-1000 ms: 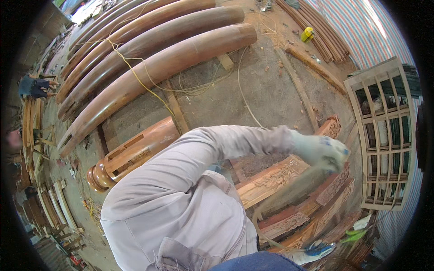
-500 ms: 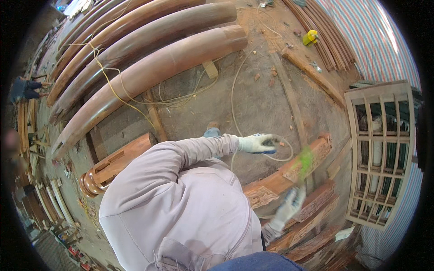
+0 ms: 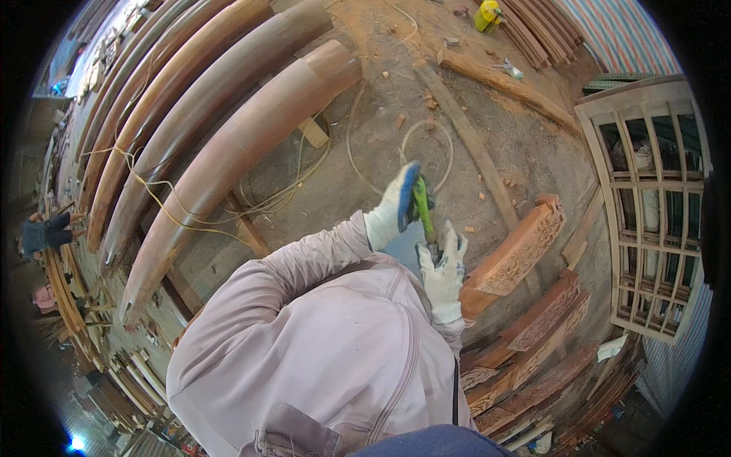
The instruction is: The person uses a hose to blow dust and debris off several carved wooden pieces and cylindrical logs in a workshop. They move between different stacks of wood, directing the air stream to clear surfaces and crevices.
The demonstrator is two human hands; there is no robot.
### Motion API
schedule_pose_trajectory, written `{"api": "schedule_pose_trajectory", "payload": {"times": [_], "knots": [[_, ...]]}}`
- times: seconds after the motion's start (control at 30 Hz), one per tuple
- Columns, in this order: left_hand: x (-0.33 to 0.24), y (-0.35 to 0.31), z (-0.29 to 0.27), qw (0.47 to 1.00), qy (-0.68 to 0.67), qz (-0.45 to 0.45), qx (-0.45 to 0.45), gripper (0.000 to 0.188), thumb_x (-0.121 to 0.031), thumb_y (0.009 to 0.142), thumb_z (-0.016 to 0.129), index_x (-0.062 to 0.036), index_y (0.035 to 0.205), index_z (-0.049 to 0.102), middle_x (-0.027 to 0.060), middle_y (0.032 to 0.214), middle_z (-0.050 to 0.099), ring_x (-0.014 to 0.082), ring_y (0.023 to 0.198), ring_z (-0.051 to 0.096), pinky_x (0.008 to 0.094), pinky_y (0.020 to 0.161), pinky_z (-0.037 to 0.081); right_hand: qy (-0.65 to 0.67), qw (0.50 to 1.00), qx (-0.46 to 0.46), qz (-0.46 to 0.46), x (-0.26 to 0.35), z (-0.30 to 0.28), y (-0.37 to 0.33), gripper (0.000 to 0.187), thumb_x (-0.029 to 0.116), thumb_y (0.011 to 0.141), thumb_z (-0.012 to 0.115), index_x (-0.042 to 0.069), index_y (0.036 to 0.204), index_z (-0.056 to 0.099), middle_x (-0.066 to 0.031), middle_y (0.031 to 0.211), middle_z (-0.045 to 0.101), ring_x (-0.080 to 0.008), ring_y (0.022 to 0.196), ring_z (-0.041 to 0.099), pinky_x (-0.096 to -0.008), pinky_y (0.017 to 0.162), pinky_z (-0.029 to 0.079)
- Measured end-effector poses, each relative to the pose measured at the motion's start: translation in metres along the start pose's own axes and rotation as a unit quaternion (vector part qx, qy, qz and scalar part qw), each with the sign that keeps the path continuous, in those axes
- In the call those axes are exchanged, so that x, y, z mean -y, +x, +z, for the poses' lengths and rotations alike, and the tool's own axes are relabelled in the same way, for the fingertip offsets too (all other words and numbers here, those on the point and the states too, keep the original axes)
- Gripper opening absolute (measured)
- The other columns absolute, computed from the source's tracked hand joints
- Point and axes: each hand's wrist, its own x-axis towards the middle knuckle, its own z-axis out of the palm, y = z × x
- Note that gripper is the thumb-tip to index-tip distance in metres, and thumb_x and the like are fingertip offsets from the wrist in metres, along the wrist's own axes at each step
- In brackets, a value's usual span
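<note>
My left hand [image 3: 398, 199], in a white glove with a blue palm, is closed round a bright green hand-held tool [image 3: 423, 209] in front of my chest. The tool's exact kind cannot be made out; its dark lower end points toward my body. My right hand [image 3: 443, 274], gloved alike, is beside that end with fingers spread apart. Whether it touches the tool is unclear. A pale hose [image 3: 451, 156] loops on the ground beyond my left hand. Right of my right hand lies a carved reddish wooden beam [image 3: 518, 247].
More carved beams [image 3: 544, 312] lie at lower right. Long curved timbers [image 3: 244, 152] fill the upper left, with a yellow cord [image 3: 171, 194] across them. A lattice wooden frame [image 3: 647, 206] stands at right; a yellow container [image 3: 487, 15] is at the back. Another person [image 3: 47, 234] is far left.
The green tool has gone from my right hand over the carved beam to my left hand before my chest. My right hand has come in beside it, fingers spread. The view has shifted.
</note>
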Motion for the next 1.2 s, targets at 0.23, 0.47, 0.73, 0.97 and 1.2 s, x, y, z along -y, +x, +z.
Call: {"api": "schedule_pose_trajectory", "payload": {"times": [0.23, 0.47, 0.73, 0.97, 1.2], "knots": [[0.056, 0.142, 0.095, 0.784, 0.596, 0.157, -0.074, 0.044, -0.029, 0.095, 0.053, -0.0017, 0.129, 0.048, 0.0162, 0.125, 0.051, 0.0255, 0.115, 0.051, 0.0361, 0.098, 0.040, 0.542, 0.801, 0.066, 0.245, -0.210, -0.011, 0.151, 0.030, 0.027, 0.092, 0.059, 0.008, 0.115, 0.053, -0.0030, 0.083, 0.058, -0.0161, 0.061, 0.059, -0.0303, 0.049, 0.050], [-0.002, 0.177, -0.003, 0.825, 0.541, 0.124, -0.105, 0.042, -0.027, 0.093, 0.057, -0.0006, 0.125, 0.052, 0.0098, 0.115, 0.059, 0.0167, 0.107, 0.053, 0.0292, 0.093, 0.042, 0.703, 0.447, 0.034, 0.552, -0.417, -0.011, 0.281, 0.052, 0.059, 0.084, 0.057, 0.008, 0.095, 0.055, 0.0019, 0.056, 0.046, -0.0096, 0.038, 0.036, -0.0241, 0.037, 0.032], [-0.054, 0.022, -0.234, 0.924, 0.193, -0.106, -0.312, 0.007, -0.020, 0.088, 0.056, -0.0143, 0.084, 0.057, 0.0032, 0.072, 0.056, 0.0170, 0.061, 0.054, 0.0349, 0.051, 0.044, 0.837, 0.310, 0.067, 0.445, -0.403, 0.084, 0.416, 0.060, 0.056, 0.088, 0.052, -0.004, 0.097, 0.053, 0.0027, 0.055, 0.041, -0.0102, 0.041, 0.036, -0.0283, 0.043, 0.034], [-0.086, 0.046, -0.222, 0.854, 0.234, -0.115, -0.451, 0.026, -0.025, 0.091, 0.056, -0.0105, 0.112, 0.059, 0.0061, 0.086, 0.064, 0.0236, 0.075, 0.064, 0.0377, 0.060, 0.052, 0.865, 0.225, 0.037, 0.447, -0.364, 0.138, 0.460, 0.052, 0.048, 0.088, 0.057, -0.004, 0.097, 0.052, 0.0017, 0.057, 0.039, -0.0101, 0.042, 0.034, -0.0261, 0.043, 0.031], [-0.118, 0.136, -0.164, 0.915, 0.213, -0.024, -0.342, 0.026, -0.021, 0.095, 0.052, -0.0081, 0.118, 0.053, 0.0108, 0.095, 0.064, 0.0263, 0.080, 0.065, 0.0401, 0.068, 0.055, 0.868, 0.169, 0.068, 0.462, -0.315, 0.167, 0.525, 0.043, 0.043, 0.087, 0.061, 0.001, 0.095, 0.054, 0.0009, 0.055, 0.038, -0.0107, 0.041, 0.033, -0.0243, 0.039, 0.030]]}}
